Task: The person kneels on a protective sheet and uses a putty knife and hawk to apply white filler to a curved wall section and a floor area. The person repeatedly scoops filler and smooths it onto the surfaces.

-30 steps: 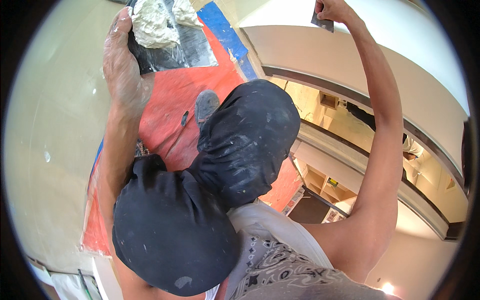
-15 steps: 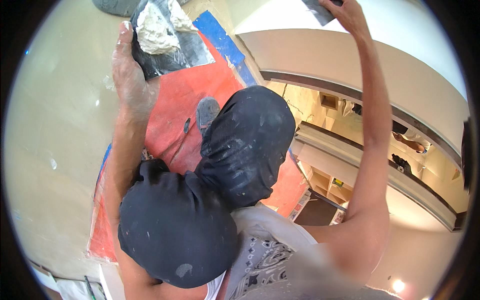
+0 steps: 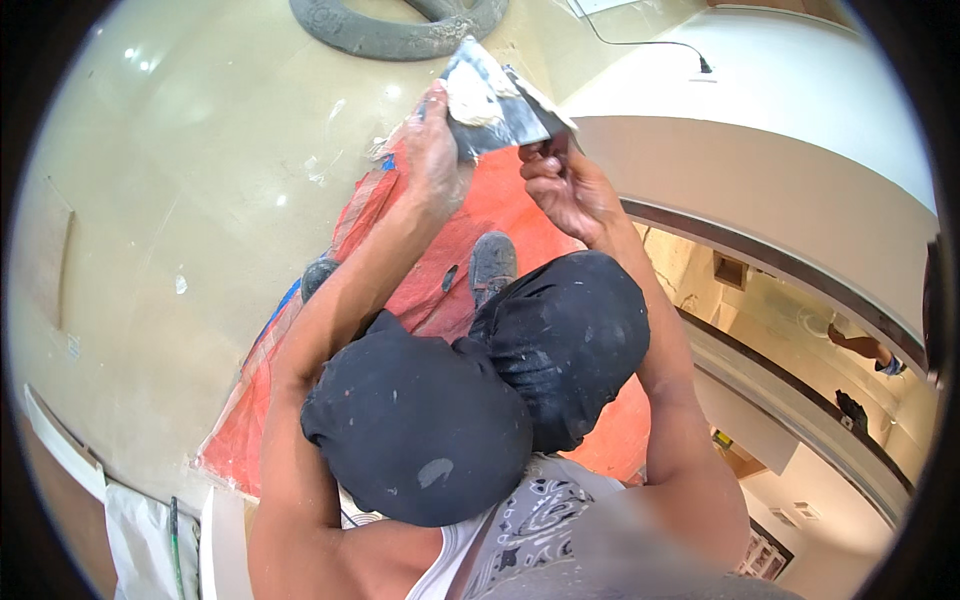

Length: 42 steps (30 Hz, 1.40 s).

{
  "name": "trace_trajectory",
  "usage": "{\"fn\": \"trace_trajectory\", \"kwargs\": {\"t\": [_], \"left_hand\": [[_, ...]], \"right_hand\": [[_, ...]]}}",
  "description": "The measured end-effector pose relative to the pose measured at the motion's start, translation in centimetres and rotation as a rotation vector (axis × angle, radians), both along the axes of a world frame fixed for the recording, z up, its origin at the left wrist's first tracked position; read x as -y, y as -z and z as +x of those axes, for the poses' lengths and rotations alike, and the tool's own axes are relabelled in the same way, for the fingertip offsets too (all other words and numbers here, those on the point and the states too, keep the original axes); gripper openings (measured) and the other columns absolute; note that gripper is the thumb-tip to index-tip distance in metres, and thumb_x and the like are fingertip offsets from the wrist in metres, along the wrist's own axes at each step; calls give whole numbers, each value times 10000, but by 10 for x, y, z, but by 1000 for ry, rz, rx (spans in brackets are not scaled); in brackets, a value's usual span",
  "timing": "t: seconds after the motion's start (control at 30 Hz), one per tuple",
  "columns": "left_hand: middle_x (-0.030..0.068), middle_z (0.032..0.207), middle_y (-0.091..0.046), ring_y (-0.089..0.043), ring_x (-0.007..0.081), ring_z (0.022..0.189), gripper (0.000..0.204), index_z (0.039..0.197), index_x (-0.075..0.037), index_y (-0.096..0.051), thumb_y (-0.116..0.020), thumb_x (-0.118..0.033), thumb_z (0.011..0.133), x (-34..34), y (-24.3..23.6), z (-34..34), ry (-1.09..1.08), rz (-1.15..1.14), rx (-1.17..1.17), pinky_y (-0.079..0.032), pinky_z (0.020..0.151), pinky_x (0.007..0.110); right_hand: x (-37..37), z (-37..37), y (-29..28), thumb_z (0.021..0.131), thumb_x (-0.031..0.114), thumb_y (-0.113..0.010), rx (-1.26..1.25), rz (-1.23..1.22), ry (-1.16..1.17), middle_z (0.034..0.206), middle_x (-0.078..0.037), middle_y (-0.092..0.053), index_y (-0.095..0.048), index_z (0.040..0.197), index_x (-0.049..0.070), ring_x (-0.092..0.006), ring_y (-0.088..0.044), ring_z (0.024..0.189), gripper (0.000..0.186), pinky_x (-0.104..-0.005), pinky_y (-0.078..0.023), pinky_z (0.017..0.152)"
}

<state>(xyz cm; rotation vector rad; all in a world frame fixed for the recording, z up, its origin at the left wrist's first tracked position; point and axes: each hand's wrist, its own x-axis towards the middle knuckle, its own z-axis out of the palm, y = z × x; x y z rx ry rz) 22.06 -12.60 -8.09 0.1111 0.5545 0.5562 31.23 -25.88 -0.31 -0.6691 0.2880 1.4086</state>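
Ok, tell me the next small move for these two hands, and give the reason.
Probably draw the putty knife in the right hand across the white plaster to load its blade. The left hand holds the metal hawk tilted, the blade edge meets the hawk, and little plaster shows on the knife.

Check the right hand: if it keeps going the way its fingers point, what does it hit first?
The right hand points up and left at the metal plate held by the left hand. Its fingertips look to be at the plate's lower edge already, so the plate and its white plaster come first. Depth is unclear.
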Motion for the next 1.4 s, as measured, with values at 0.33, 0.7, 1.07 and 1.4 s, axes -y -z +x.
{"fn": "trace_trajectory", "kwargs": {"t": [0.33, 0.7, 1.07, 1.4], "left_hand": [[69, 1070, -628, -633, 171, 939, 329, 1162, -29, -527, -461, -300, 987, -20, -25, -12, 114, 118, 103, -544, 805, 360], [76, 935, -650, -649, 139, 762, 297, 1053, -9, -573, -487, -284, 978, -53, -32, -22, 408, 211, 61, -564, 676, 300], [47, 929, -643, -622, 88, 773, 278, 1043, -4, -587, -512, -262, 971, -53, -38, -27, 481, 383, -14, -540, 668, 254], [51, 936, -636, -631, 114, 813, 243, 1030, -20, -581, -464, -229, 990, -47, -36, -24, 289, 252, -34, -539, 705, 279]], "right_hand": [[31, 44, -21, 849, 168, -696, 697, -61, 12, 1104, -6, -529, -547, 1159, 105, -126, -515, 1000, 349, -290, -437, 833], [11, 70, -66, 760, -19, -658, 2339, 47, -339, 1132, -89, -652, -641, 1071, 93, -252, -607, 1055, 331, -364, -440, 947], [-26, 45, -102, 773, 197, -611, 2719, 222, -793, 1182, 39, -630, -652, 1113, 188, -183, -562, 1153, 343, -372, -407, 963], [-11, 37, -84, 740, -39, -640, 2363, 64, -495, 1135, -99, -636, -618, 1154, 69, -262, -606, 1057, 428, -347, -486, 854]]}}
